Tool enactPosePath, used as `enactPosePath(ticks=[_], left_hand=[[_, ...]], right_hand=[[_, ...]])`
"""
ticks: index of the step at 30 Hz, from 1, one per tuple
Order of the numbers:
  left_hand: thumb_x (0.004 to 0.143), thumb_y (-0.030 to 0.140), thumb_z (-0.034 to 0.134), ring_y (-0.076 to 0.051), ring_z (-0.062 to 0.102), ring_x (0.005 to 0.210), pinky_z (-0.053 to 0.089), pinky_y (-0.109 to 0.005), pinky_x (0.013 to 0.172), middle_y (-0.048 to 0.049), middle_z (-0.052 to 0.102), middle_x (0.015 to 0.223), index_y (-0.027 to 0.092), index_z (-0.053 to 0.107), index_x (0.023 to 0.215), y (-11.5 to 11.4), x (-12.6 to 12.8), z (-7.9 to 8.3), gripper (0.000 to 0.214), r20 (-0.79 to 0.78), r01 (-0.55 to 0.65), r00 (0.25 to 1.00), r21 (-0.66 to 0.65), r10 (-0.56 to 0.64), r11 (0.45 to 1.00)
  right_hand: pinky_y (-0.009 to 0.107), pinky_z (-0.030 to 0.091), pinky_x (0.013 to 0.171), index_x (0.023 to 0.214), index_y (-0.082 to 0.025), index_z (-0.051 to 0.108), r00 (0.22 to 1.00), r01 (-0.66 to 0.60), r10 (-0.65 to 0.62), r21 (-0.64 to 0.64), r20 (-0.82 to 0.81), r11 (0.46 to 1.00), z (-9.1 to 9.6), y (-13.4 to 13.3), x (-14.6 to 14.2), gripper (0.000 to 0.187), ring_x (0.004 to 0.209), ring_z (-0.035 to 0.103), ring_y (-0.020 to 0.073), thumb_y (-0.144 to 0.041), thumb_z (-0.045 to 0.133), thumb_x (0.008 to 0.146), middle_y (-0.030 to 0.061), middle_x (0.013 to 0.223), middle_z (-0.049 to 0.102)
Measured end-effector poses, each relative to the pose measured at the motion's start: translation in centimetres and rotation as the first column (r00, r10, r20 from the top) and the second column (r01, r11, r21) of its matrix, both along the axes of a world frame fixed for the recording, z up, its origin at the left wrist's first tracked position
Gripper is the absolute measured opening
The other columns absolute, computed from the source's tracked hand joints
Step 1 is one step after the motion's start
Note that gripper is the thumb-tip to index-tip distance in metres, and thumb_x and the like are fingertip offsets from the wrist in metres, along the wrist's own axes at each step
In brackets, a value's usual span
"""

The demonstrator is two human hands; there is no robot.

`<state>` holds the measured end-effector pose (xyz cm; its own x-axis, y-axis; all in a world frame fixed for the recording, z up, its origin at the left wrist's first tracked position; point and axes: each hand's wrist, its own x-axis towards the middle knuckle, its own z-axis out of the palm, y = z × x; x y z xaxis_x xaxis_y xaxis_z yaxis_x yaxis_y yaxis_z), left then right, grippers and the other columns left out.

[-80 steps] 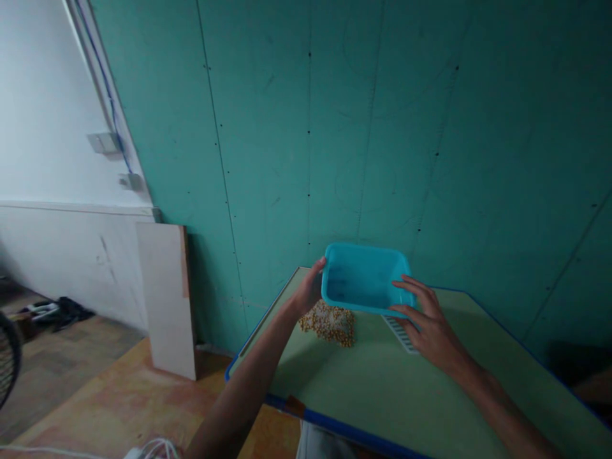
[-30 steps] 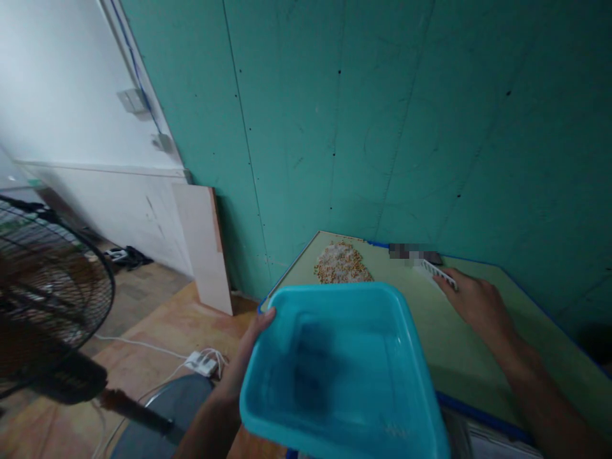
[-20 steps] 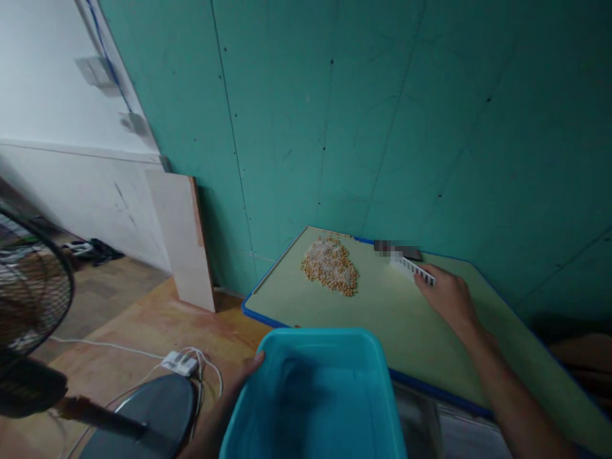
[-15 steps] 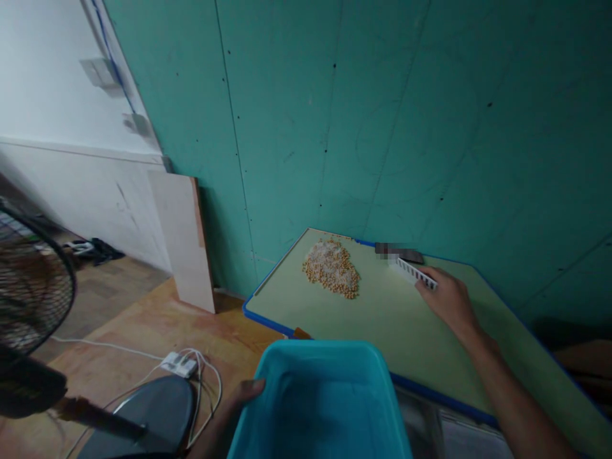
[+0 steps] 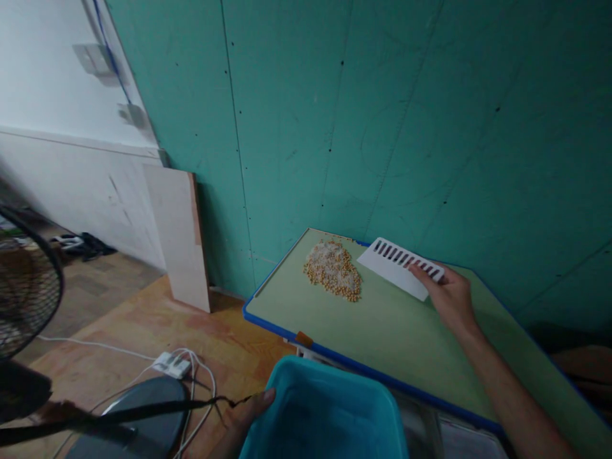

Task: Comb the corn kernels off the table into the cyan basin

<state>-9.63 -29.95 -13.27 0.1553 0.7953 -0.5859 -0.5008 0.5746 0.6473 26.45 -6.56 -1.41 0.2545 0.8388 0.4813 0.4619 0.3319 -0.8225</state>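
My left hand (image 5: 251, 413) grips the left side of a blue plastic basin (image 5: 337, 370), thumb over the rim; its other fingers are hidden. The inside of the basin that shows is bare. My right hand (image 5: 449, 294) is closed on the right end of a white slotted scraper (image 5: 389, 271), a flat plate with a row of slots along its upper edge. Held tilted above the table (image 5: 382, 331), the scraper is to the right of a pile of yellow beans mixed with whitish grains (image 5: 332, 268).
The table has a blue edge and stands against a green wall (image 5: 287, 127). A pale board (image 5: 176, 239) leans on that wall. At the left are a fan (image 5: 29, 287), its round base (image 5: 143, 408), a power strip (image 5: 172, 364) with white cables, and a dark strap (image 5: 143, 411).
My right hand has turned the scraper so its flat face shows, lifting it near the pile's right side. The basin has dropped slightly lower in view. A dark strap has swung in at left.
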Motion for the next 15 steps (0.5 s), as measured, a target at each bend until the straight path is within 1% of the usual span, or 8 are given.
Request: enactPosePath(ticks=[3, 5, 6, 8, 10, 12, 15], left_hand=[[0.089, 0.046, 0.067, -0.029, 0.065, 0.112, 0.06, -0.044, 0.083, -0.0076, 0.067, 0.125, 0.028, 0.064, 0.124, 0.3, 0.3, 0.0, 0.04, 0.014, -0.063, 0.998, -0.018, 0.063, 0.998], [0.091, 0.042, 0.066, -0.027, 0.065, 0.11, 0.059, -0.044, 0.085, -0.0088, 0.066, 0.126, 0.025, 0.063, 0.125, 0.5, 0.8, 0.1, 0.039, 0.032, -0.101, 0.994, -0.013, 0.101, 0.995], [0.092, 0.041, 0.065, -0.026, 0.066, 0.109, 0.059, -0.044, 0.086, -0.0087, 0.066, 0.127, 0.023, 0.063, 0.124, 0.7, 1.1, 0.1, 0.037, 0.043, -0.119, 0.992, -0.009, 0.119, 0.993], [0.094, 0.039, 0.063, -0.025, 0.066, 0.106, 0.058, -0.045, 0.087, -0.0086, 0.066, 0.126, 0.019, 0.064, 0.122, 1.0, 1.7, 0.2, 0.034, 0.069, -0.151, 0.986, 0.001, 0.151, 0.988], [0.094, 0.039, 0.062, -0.025, 0.066, 0.105, 0.059, -0.043, 0.086, -0.0077, 0.067, 0.124, 0.02, 0.066, 0.118, 1.3, 2.4, 0.4, 0.031, 0.098, -0.184, 0.978, 0.004, 0.182, 0.983], [0.094, 0.039, 0.062, -0.024, 0.066, 0.104, 0.059, -0.042, 0.085, -0.0074, 0.067, 0.124, 0.021, 0.066, 0.116, 1.4, 2.9, 0.7, 0.029, 0.136, -0.212, 0.968, 0.001, 0.21, 0.977], [0.094, 0.038, 0.063, -0.024, 0.066, 0.105, 0.058, -0.043, 0.087, -0.0085, 0.066, 0.125, 0.02, 0.065, 0.12, 1.3, 3.2, 1.5, 0.031, 0.192, -0.229, 0.955, -0.006, 0.226, 0.973]], right_hand=[[0.032, 0.053, 0.069, 0.099, -0.016, 0.076, 0.988, -0.126, 0.128, 0.028, -0.085, 0.992, 0.6, 0.9, -2.4, 0.045, 0.08, 0.068, 0.0222, -0.052, 0.08, 0.072, 0.0081, 0.095, 0.077], [0.031, 0.053, 0.067, 0.096, -0.015, 0.075, 0.97, -0.204, 0.208, 0.044, -0.127, 0.978, 0.6, 1.3, -4.0, 0.045, 0.077, 0.067, 0.0212, -0.053, 0.081, 0.072, 0.008, 0.091, 0.076], [0.03, 0.052, 0.065, 0.095, -0.016, 0.074, 0.965, -0.22, 0.225, 0.057, -0.137, 0.974, 0.5, 1.4, -4.7, 0.044, 0.075, 0.066, 0.0203, -0.053, 0.082, 0.071, 0.007, 0.088, 0.076], [0.029, 0.051, 0.063, 0.092, -0.017, 0.072, 0.962, -0.232, 0.24, 0.075, -0.127, 0.97, 0.1, 1.3, -5.7, 0.042, 0.072, 0.064, 0.019, -0.053, 0.081, 0.071, 0.0055, 0.084, 0.074], [0.028, 0.049, 0.062, 0.09, -0.018, 0.071, 0.966, -0.228, 0.236, 0.08, -0.106, 0.97, -0.4, 0.9, -6.1, 0.04, 0.072, 0.063, 0.0187, -0.053, 0.081, 0.072, 0.0047, 0.082, 0.073], [0.028, 0.048, 0.06, 0.088, -0.018, 0.07, 0.969, -0.223, 0.229, 0.07, -0.094, 0.972, -0.7, 0.5, -6.2, 0.04, 0.07, 0.062, 0.0184, -0.053, 0.081, 0.072, 0.0041, 0.08, 0.072], [0.026, 0.044, 0.057, 0.085, -0.019, 0.068, 0.969, -0.234, 0.236, 0.034, -0.079, 0.972, -1.1, 0.1, -6.0, 0.04, 0.066, 0.058, 0.0169, -0.054, 0.081, 0.072, 0.0024, 0.074, 0.069]])
